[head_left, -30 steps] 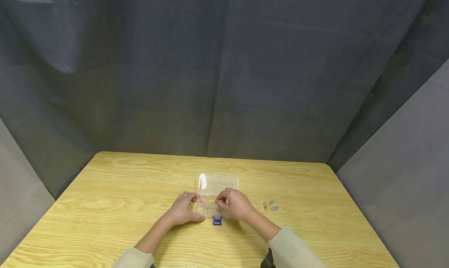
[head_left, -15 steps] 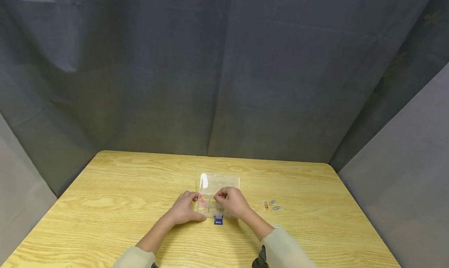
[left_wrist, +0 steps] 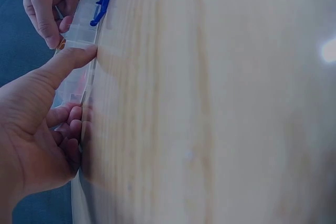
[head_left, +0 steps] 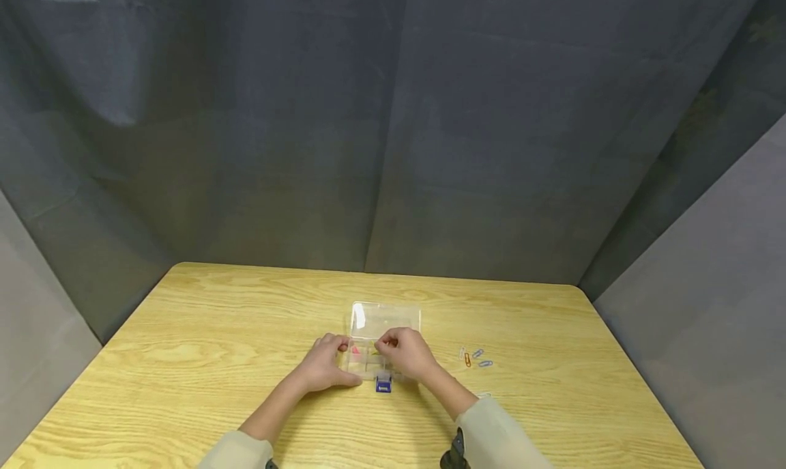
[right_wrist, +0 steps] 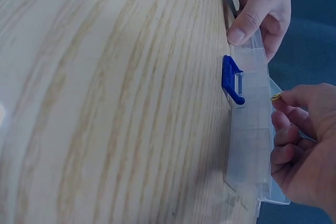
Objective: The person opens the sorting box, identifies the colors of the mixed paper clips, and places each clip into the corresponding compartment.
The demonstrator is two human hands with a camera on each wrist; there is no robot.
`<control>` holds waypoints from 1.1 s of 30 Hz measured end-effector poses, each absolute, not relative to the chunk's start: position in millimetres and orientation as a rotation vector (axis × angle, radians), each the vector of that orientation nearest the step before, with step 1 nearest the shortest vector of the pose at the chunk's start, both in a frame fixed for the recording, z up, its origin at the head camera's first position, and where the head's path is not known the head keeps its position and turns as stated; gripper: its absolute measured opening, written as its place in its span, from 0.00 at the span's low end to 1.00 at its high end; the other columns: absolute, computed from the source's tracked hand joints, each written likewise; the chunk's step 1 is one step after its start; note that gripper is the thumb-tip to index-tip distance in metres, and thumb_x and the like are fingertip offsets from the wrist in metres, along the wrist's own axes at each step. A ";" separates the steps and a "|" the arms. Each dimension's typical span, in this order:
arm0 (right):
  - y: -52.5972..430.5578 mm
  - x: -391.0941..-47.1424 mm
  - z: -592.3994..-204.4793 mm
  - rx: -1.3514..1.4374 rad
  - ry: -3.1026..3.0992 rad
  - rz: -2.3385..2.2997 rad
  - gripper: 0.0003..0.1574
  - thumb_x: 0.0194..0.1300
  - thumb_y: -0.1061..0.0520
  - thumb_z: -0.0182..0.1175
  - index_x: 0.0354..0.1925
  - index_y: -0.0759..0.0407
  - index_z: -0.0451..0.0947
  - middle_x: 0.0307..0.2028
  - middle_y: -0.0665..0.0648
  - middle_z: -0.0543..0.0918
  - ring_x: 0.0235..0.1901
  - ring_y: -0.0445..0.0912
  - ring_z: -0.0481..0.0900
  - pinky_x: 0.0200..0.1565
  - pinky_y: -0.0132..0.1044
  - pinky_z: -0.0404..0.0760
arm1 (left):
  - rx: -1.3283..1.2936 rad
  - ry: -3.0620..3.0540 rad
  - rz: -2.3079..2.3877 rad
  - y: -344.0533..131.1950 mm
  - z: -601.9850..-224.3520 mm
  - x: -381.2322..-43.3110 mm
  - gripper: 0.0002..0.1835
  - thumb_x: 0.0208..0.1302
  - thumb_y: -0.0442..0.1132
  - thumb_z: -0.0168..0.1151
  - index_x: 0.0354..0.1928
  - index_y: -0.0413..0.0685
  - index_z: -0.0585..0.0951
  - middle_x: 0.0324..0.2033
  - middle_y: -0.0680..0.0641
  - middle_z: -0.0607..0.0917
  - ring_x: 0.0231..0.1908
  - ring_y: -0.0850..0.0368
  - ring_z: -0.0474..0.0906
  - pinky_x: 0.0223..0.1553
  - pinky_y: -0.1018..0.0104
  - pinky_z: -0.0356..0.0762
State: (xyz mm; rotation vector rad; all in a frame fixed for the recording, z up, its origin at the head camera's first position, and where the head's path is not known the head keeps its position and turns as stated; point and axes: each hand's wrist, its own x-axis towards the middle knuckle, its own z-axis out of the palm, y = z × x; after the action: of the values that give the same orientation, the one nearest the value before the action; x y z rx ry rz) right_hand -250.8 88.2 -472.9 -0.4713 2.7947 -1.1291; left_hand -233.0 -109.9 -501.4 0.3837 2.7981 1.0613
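Note:
A clear plastic compartment box (head_left: 359, 368) stands on the table with its lid (head_left: 385, 320) raised behind it and a blue latch (head_left: 383, 386) at the front. My left hand (head_left: 321, 368) grips its left end, thumb at the front edge and fingers by the far side. Over the compartments, my right hand (head_left: 410, 353) pinches a small yellow paper clip (right_wrist: 276, 97) between thumb and index finger. A pink piece (head_left: 356, 350) lies in the back left compartment. Something yellow shows in the compartment beside it, partly hidden by the right fingers.
To the right of the box lie an orange paper clip (head_left: 468, 360), a white one (head_left: 462, 352) and two blue ones (head_left: 485, 364). Another whitish clip (head_left: 484, 394) shows next to the right sleeve. Dark cloth (head_left: 393, 128) hangs behind the table.
My right hand has shifted slightly away and its forearm leftward, uncovering the whitish clip by the sleeve. The left hand keeps its grip on the box.

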 end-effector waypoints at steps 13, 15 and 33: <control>90.0 -250.7 -473.3 -0.467 2.767 -1.178 0.11 0.59 0.52 0.55 0.29 0.55 0.80 0.23 0.47 0.78 0.22 0.39 0.70 0.24 0.30 0.70 | 0.392 2.794 1.049 -110.1 -501.5 -232.0 0.43 0.35 0.58 0.71 0.53 0.42 0.69 0.43 0.49 0.72 0.43 0.55 0.65 0.43 0.58 0.67; 90.1 -250.8 -473.1 -0.461 2.764 -1.178 0.11 0.59 0.52 0.55 0.29 0.55 0.80 0.23 0.48 0.78 0.23 0.39 0.70 0.24 0.29 0.70 | 0.389 2.793 1.048 -110.3 -501.6 -231.8 0.43 0.35 0.58 0.71 0.53 0.42 0.69 0.43 0.49 0.72 0.43 0.55 0.65 0.43 0.58 0.67; 112.6 -246.3 -467.8 -0.395 2.816 -1.221 0.10 0.58 0.51 0.56 0.30 0.54 0.80 0.24 0.49 0.78 0.23 0.40 0.69 0.22 0.30 0.69 | 0.369 2.795 1.058 -108.9 -497.4 -230.2 0.43 0.34 0.57 0.71 0.53 0.41 0.69 0.43 0.49 0.73 0.44 0.55 0.65 0.44 0.57 0.68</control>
State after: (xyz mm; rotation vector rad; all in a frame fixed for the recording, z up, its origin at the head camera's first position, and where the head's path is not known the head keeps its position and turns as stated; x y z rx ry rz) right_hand -246.3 112.6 -467.8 -0.3951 2.8159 -1.2210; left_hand -230.2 -108.9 -497.4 0.3690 2.7950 1.0577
